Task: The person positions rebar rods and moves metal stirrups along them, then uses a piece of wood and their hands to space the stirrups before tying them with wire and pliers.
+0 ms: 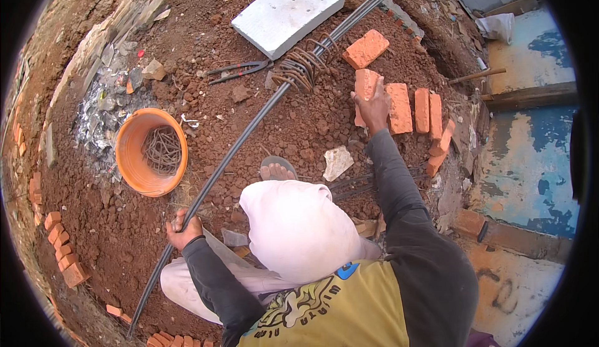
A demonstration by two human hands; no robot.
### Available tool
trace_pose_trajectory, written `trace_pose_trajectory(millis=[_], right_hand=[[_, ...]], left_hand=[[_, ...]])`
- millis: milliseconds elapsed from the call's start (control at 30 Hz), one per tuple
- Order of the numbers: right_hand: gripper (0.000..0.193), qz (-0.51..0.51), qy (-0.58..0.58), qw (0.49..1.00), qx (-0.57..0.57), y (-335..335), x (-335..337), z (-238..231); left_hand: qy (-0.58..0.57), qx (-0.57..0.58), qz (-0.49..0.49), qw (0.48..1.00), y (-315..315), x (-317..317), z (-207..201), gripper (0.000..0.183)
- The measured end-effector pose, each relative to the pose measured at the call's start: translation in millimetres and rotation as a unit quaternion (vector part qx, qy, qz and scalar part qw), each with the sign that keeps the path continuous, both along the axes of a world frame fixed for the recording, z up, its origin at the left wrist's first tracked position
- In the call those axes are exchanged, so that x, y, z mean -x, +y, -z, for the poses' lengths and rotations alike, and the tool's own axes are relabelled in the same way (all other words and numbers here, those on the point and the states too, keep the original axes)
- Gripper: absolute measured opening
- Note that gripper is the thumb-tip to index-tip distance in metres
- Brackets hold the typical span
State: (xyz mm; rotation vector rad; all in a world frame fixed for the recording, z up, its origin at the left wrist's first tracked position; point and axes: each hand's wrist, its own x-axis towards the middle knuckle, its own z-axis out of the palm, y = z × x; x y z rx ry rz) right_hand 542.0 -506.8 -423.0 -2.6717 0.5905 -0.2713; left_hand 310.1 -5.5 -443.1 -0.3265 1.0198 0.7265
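Observation:
A bundle of long steel bars [240,138] runs slantwise from the lower left to the upper right. My left hand [185,229] is closed around it near its lower end. Rusty bent steel rings [301,70] hang bunched around the bars farther up. My right hand [375,108] grips an orange brick [366,84], its fingers along the brick's right side. One brick [365,49] lies just beyond it, and another brick [399,108] is right beside my hand. Pincers [240,71] with dark and red handles rest on the soil left of the rings.
A pale block [287,13] lies at the far side, close to the bars. An orange bucket [128,160] with bent steel pieces [163,150] stands at left. More bricks [422,111] stand at right, before a peeling blue wall [530,178]. A whitish stone [338,163] lies near my foot.

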Motion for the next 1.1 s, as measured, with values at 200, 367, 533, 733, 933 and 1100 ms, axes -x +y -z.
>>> trace_pose_trajectory(millis=[200, 367, 533, 733, 933, 1100], right_hand=[[0.098, 0.135, 0.004, 0.984, -0.113, -21.0, -111.6, -61.8], [0.099, 0.261, 0.120, 0.957, -0.034, -5.6, -152.7, -30.2], [0.100, 0.257, 0.123, 0.955, -0.080, -13.4, -161.3, -25.9], [0.101, 0.222, 0.101, 0.962, -0.121, -39.6, -167.7, -15.7], [0.094, 0.141, -0.012, 0.990, 0.000, -54.8, -86.9, -50.8], [0.087, 0.126, 0.132, 0.976, 0.117, -65.1, 41.1, -20.5]], left_hand=[[0.006, 0.012, -0.015, 1.000, -0.7, -3.7, 3.0, 0.044], [-0.022, -0.007, -0.014, 1.000, -2.0, -3.6, -2.9, 0.046], [-0.009, -0.007, -0.013, 1.000, 1.8, 0.9, 1.3, 0.045], [-0.010, 0.010, -0.004, 1.000, 2.1, 2.1, 14.1, 0.043], [0.013, 0.006, 0.006, 1.000, -8.5, -2.0, 2.0, 0.043], [0.017, 0.000, -0.008, 1.000, -7.7, -8.3, -10.6, 0.047]])
